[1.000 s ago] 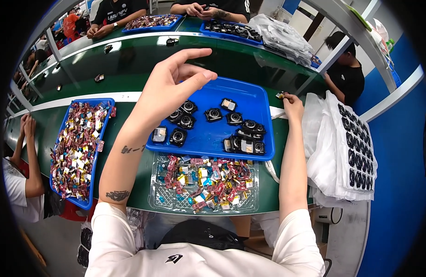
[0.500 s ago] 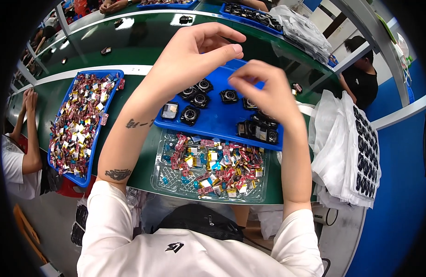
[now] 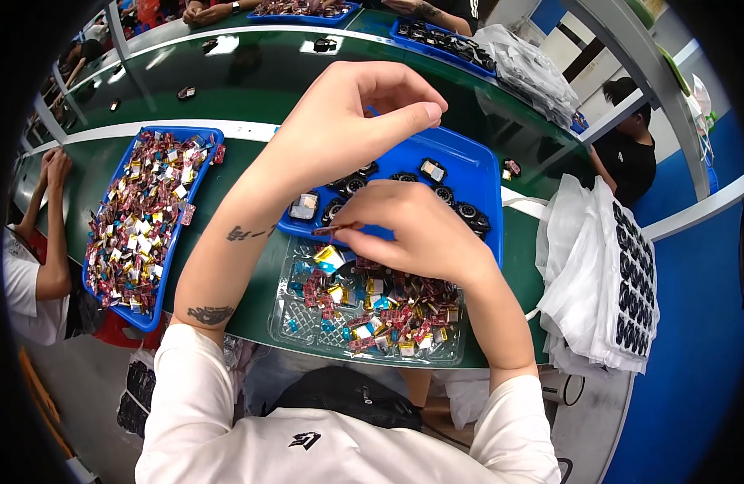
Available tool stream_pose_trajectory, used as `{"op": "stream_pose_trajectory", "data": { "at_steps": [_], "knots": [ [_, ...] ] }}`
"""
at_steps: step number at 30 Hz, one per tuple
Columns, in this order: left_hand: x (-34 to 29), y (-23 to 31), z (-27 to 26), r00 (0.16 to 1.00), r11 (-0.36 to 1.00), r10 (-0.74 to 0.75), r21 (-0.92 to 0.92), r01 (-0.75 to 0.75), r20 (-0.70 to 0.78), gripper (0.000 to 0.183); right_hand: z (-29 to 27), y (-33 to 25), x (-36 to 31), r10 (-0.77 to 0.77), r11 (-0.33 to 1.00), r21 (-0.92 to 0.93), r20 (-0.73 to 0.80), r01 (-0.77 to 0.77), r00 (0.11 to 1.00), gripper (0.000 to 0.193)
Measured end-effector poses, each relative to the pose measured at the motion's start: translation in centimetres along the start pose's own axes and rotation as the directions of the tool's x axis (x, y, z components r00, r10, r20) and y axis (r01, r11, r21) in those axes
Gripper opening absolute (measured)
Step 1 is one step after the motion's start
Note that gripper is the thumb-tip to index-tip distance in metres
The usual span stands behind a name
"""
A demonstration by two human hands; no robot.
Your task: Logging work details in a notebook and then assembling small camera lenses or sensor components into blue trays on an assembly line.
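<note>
My right hand [image 3: 416, 226] pinches a small red circuit board [image 3: 333, 229] between thumb and fingertips, low over the near edge of a blue tray [image 3: 477, 157]. Just below it is a battery with yellow tape [image 3: 330, 256]; I cannot tell whether it is attached. Above the tray's far left, my left hand [image 3: 348, 121] is closed, thumb and curled forefinger together; what they hold, if anything, is hidden. Black watch cases [image 3: 473, 213] lie in the tray, some behind my right hand. A clear plastic tray [image 3: 281, 327] nearest me holds a heap of red boards with batteries.
Another blue tray [image 3: 218, 145], piled with boards and batteries, stands left beside a co-worker's hands [image 3: 57, 168]. A green conveyor belt [image 3: 259, 77] carries scattered watch parts beyond a white rail. White sheets with rows of black parts [image 3: 634, 278] are stacked right, near a seated person [image 3: 630, 153].
My right hand has swung left and toward me and now pinches a red circuit board. My left hand has shifted slightly right and nearer, its thumb and forefinger closer together.
</note>
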State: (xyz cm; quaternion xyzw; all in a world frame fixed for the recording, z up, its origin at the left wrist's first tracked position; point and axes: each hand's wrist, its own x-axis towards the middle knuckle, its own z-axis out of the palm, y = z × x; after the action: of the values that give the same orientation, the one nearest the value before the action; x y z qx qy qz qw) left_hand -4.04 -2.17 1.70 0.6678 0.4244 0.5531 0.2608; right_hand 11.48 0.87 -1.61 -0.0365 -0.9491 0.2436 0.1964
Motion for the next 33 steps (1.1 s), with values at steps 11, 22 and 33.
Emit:
{"op": "stream_pose_trajectory", "data": {
  "at_steps": [11,22,33],
  "knots": [
    [-0.4,1.1,0.1,0.993,0.995,-0.044,-0.088,0.054,0.113,0.023,-4.9,0.4,-2.2,0.428,0.732,0.68,-0.496,0.032,0.756,0.013],
    [-0.5,1.7,0.6,0.999,1.0,0.016,-0.024,-0.015,0.047,0.017,-4.7,0.6,-2.2,0.377,0.813,0.581,-0.472,-0.04,0.797,0.015],
    [-0.6,1.3,0.6,0.985,0.997,-0.066,-0.04,0.06,-0.163,0.008,-4.9,-0.3,-1.7,0.481,0.583,0.812,-0.324,-0.021,0.815,0.047]
  ]
}}
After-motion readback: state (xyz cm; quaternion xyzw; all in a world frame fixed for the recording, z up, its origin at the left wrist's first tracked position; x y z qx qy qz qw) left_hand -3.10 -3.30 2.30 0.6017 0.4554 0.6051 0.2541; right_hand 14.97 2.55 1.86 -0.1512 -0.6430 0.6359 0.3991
